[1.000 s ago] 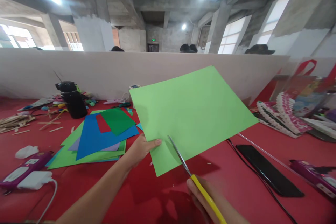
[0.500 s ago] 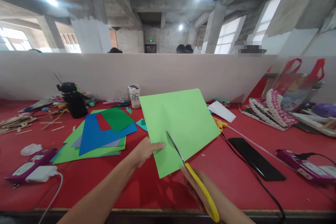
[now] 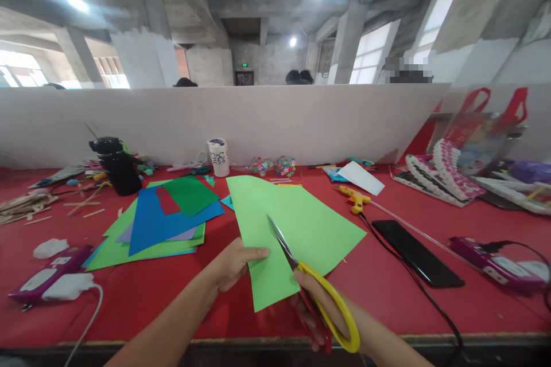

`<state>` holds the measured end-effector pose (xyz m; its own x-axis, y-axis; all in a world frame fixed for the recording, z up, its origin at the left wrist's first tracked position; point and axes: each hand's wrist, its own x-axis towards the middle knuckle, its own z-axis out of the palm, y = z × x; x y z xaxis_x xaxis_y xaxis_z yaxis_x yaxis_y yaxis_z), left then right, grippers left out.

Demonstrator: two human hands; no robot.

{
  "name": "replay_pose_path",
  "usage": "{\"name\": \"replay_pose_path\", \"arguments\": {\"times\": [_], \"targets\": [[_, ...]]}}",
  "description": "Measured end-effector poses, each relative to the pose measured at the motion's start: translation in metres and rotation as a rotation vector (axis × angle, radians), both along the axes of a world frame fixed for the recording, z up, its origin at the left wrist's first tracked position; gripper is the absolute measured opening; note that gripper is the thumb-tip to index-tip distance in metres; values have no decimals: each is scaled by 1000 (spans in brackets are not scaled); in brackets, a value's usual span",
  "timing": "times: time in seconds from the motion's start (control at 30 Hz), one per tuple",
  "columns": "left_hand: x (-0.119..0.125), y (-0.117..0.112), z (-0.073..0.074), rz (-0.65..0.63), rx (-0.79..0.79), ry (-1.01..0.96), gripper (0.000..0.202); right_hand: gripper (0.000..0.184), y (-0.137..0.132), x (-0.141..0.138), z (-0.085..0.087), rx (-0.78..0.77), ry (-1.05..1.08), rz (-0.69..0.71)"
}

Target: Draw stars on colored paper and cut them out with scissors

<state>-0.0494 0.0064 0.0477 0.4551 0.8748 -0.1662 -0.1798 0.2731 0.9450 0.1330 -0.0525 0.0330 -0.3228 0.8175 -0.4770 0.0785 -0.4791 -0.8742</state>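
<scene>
My left hand (image 3: 235,264) pinches the near left edge of a light green paper sheet (image 3: 297,223), which lies low over the red table (image 3: 387,292). My right hand (image 3: 321,309) grips scissors (image 3: 301,266) with yellow and red handles. Their blades are parted and reach into the sheet from its near edge, just right of my left thumb.
A stack of blue, green and red paper (image 3: 163,218) lies to the left. A black phone (image 3: 417,252), a glue gun (image 3: 355,198), purple power strips (image 3: 47,269), a black bottle (image 3: 116,166), a white cup (image 3: 218,157) and a grey partition wall (image 3: 275,120) surround the work area.
The green sheet has come down from upright to nearly flat over the table. The scissors have moved further into its near edge and their handles have come into view.
</scene>
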Motion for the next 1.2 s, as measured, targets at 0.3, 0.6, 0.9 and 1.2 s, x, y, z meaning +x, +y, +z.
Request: {"name": "replay_pose_path", "arguments": {"times": [0.3,0.6,0.9,1.2], "targets": [[-4,-5,-7,19,-66,-6,41,41,-1,-6,11,-3,-52,5],[-17,36,13,298,34,72,43,41,-2,-7,7,21,-82,4],[-17,40,11,311,210,127,51,46,-7,-12,8,115,-85,-3],[-13,37,9,219,188,144,46,44,-6,-10,7,50,-106,-20]]}}
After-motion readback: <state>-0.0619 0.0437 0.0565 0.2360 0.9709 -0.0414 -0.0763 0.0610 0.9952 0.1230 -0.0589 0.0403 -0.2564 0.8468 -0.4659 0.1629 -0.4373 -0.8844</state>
